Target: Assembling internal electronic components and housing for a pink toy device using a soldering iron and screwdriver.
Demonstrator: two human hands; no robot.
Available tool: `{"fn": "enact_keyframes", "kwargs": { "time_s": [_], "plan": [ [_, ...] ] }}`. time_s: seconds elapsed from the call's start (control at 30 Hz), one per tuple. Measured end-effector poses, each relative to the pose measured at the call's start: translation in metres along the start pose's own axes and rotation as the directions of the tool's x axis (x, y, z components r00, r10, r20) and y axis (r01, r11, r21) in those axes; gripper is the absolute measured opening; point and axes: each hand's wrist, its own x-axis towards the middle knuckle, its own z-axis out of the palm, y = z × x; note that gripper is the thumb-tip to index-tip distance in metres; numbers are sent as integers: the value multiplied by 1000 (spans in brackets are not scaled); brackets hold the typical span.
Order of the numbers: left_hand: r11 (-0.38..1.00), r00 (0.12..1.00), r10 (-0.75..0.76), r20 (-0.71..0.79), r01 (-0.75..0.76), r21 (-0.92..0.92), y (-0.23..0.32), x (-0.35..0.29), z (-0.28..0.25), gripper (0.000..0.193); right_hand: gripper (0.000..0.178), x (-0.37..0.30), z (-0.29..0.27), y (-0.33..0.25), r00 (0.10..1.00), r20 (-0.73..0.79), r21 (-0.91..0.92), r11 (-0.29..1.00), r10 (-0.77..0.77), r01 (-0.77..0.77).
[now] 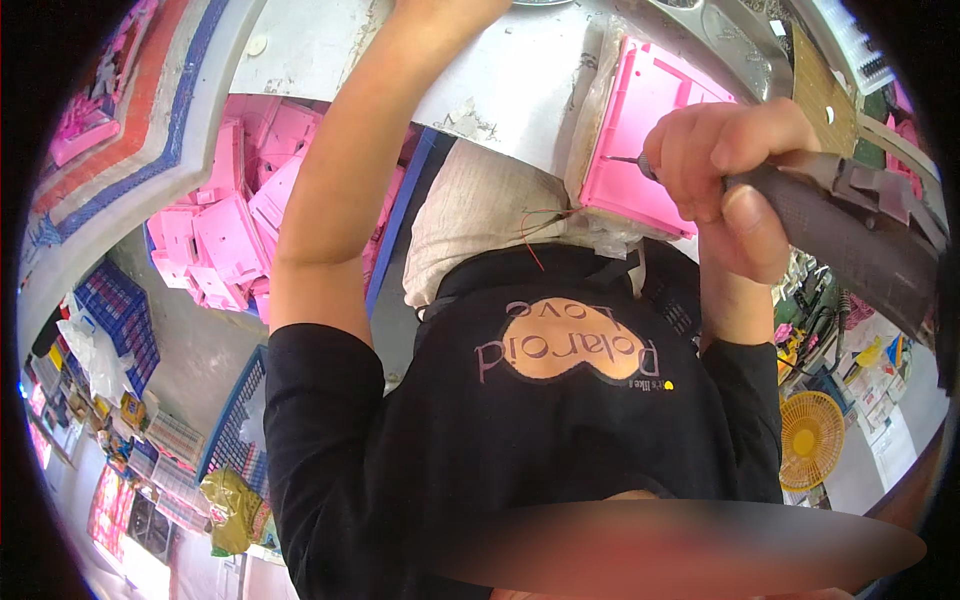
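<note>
My right hand point(735, 170) is wrapped round a dark grey electric screwdriver point(850, 230). Its thin bit point(622, 160) points left, over a pink plastic panel point(625, 185) at the right of the worktable; whether it touches the panel I cannot tell. My left arm reaches up to the top edge, where only the back of my left hand point(455, 12) shows and its fingers are cut off. Beside that hand, the rim of a round metal dish point(542, 2) peeks in at the top.
Many pink plastic parts point(235, 235) fill a blue-edged crate point(400, 225) beyond my left arm. The worn white table point(500, 90) has an edge close to my lap. Blue baskets point(235, 410) stand at the left, a yellow basket point(810, 440) at the lower right.
</note>
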Motion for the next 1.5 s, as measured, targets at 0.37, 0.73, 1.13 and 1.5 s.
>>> {"fn": "enact_keyframes", "kwargs": {
  "time_s": [0.37, 0.73, 1.13, 1.5],
  "plan": [
    [968, 996, 46, 77, -25, -250, 17, -3, -3, 20, 20, -11, 12, 9, 991, 60, -311, 946, 116, -92],
    [735, 979, 193, 57, -106, -669, 82, -99, -54, 15, 27, 10, -6, -28, 968, 214, -94, 984, -129, 152],
    [709, 949, 307, 66, -182, -682, 87, -97, -65, 41, 28, -32, 16, -14, 998, 1, 39, 998, -59, 59],
    [803, 901, 371, 225, -189, -565, 92, -106, -55, 42, 16, -41, 38, 13, 978, 80, -332, 920, -192, 208]
  ]
}}
